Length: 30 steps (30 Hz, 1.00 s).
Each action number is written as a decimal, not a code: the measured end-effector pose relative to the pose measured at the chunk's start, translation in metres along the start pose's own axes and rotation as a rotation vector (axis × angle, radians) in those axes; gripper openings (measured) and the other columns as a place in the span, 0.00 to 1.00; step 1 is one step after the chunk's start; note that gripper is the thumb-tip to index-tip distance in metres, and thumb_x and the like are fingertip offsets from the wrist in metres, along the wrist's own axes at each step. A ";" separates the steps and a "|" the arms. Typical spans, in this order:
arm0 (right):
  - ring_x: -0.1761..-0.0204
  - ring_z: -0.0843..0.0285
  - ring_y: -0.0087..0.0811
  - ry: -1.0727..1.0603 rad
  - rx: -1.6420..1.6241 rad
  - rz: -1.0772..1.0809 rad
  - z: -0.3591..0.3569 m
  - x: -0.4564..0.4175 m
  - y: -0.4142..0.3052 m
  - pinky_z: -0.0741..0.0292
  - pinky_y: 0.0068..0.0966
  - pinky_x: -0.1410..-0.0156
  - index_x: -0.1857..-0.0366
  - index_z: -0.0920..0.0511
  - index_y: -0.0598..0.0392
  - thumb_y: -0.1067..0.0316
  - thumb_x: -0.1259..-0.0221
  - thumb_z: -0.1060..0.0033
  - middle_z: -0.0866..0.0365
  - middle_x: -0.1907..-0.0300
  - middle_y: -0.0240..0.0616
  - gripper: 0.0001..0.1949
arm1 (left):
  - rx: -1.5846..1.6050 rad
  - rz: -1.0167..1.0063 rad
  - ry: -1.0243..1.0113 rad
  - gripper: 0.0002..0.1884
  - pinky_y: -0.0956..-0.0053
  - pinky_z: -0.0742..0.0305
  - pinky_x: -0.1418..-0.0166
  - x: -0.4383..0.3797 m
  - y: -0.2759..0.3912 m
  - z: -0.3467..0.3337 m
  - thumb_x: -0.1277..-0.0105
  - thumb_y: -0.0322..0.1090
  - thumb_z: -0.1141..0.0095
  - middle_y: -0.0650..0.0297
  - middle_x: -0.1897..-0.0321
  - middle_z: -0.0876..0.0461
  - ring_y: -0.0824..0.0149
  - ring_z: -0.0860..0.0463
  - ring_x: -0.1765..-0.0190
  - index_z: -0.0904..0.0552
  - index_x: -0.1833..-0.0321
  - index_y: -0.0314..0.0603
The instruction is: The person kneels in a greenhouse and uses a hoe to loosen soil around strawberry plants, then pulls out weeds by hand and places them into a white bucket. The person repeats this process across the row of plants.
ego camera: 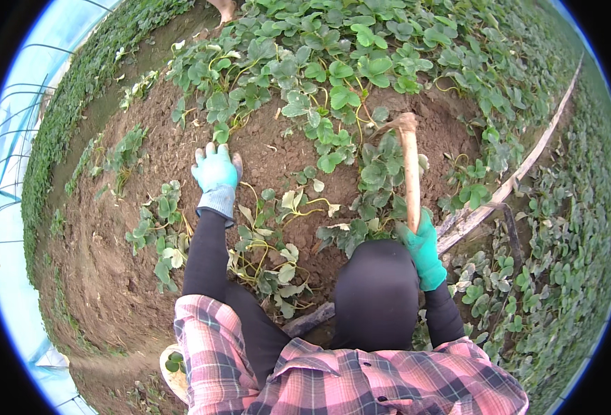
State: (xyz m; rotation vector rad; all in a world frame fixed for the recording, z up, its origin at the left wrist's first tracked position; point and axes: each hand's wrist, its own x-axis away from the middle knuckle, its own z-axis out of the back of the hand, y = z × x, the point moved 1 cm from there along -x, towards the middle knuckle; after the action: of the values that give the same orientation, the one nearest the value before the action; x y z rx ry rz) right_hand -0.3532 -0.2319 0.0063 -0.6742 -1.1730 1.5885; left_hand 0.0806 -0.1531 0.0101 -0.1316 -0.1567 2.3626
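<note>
My left hand (215, 168), in a light blue and turquoise glove, reaches out over brown soil (264, 155). Its fingertips are at the lower leaves of a strawberry plant (221, 132); whether they grip a leaf or only touch it cannot be told. My right hand (426, 251), in a green glove, is closed around the lower end of the wooden handle of a hoe (410, 171), beside my right knee. The hoe's soil-caked head (404, 122) points left among leaves, its blade partly hidden. Uprooted-looking or wilted strawberry plants (285, 270) lie between my arms.
Dense strawberry foliage (336, 26) spreads ahead and to the right. A long, pale wooden pole (513, 181) runs diagonally along the right. Another person's bare foot (226, 11) shows at the top. Blue plastic sheeting on hoops (12, 155) stands at the far left.
</note>
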 end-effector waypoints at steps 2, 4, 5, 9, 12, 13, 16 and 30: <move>0.74 0.29 0.23 -0.003 -0.090 -0.129 0.008 0.004 -0.015 0.27 0.25 0.69 0.58 0.30 0.59 0.67 0.44 0.33 0.24 0.70 0.34 0.16 | 0.034 0.001 -0.039 0.25 0.46 0.35 0.35 0.009 -0.006 -0.007 0.36 0.50 0.48 0.57 0.33 0.32 0.47 0.36 0.31 0.26 0.37 0.53; 0.72 0.24 0.23 0.023 -0.286 -0.177 0.014 0.000 -0.050 0.23 0.23 0.67 0.56 0.29 0.59 0.69 0.43 0.36 0.24 0.68 0.36 0.15 | 0.164 -0.092 -0.064 0.25 0.48 0.34 0.36 0.026 -0.011 0.001 0.37 0.49 0.47 0.57 0.32 0.33 0.47 0.34 0.32 0.27 0.37 0.52; 0.72 0.22 0.24 0.043 -0.336 -0.146 0.013 -0.002 -0.071 0.21 0.23 0.67 0.56 0.29 0.60 0.69 0.43 0.37 0.24 0.68 0.36 0.14 | 0.221 -0.127 -0.090 0.26 0.48 0.33 0.36 0.040 -0.020 0.002 0.37 0.48 0.46 0.57 0.31 0.33 0.47 0.34 0.32 0.27 0.37 0.52; 0.76 0.29 0.24 0.096 -0.279 -0.005 0.002 0.004 -0.186 0.20 0.27 0.63 0.51 0.30 0.61 0.68 0.39 0.44 0.30 0.75 0.31 0.15 | 0.414 -0.180 -0.058 0.27 0.50 0.33 0.35 0.053 -0.040 -0.018 0.38 0.46 0.44 0.56 0.32 0.33 0.47 0.32 0.33 0.28 0.35 0.52; 0.80 0.35 0.24 0.052 -0.550 -0.026 -0.031 0.035 -0.231 0.21 0.29 0.64 0.49 0.31 0.61 0.66 0.35 0.47 0.38 0.79 0.27 0.14 | 0.390 -0.179 -0.095 0.31 0.46 0.36 0.33 0.055 -0.048 -0.020 0.38 0.52 0.43 0.56 0.28 0.39 0.43 0.39 0.29 0.31 0.33 0.55; 0.80 0.36 0.24 -0.020 -0.607 -0.025 -0.043 0.044 -0.237 0.25 0.25 0.69 0.49 0.31 0.60 0.65 0.35 0.46 0.39 0.79 0.26 0.15 | 0.374 -0.201 -0.089 0.33 0.45 0.38 0.32 0.057 -0.049 -0.017 0.39 0.54 0.42 0.56 0.26 0.42 0.42 0.42 0.27 0.32 0.31 0.57; 0.81 0.37 0.22 -0.062 -0.489 -0.098 -0.070 0.057 -0.224 0.33 0.19 0.73 0.51 0.30 0.60 0.63 0.37 0.44 0.37 0.79 0.26 0.16 | 0.378 -0.321 -0.139 0.37 0.41 0.50 0.26 0.067 -0.034 0.001 0.39 0.60 0.41 0.59 0.22 0.51 0.43 0.53 0.23 0.37 0.28 0.64; 0.79 0.27 0.24 0.007 -0.472 -0.457 -0.053 0.055 -0.221 0.25 0.21 0.71 0.58 0.28 0.60 0.65 0.40 0.40 0.29 0.78 0.30 0.13 | 0.200 -0.481 -0.579 0.39 0.40 0.40 0.30 0.117 0.000 0.021 0.46 0.51 0.32 0.60 0.21 0.56 0.37 0.52 0.24 0.33 0.30 0.65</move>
State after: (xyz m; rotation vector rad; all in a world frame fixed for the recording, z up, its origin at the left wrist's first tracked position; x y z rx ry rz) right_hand -0.2402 -0.1567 0.1969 -0.6455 -1.5860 0.9339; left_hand -0.0061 -0.0725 0.0249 0.6245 -0.2005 1.8607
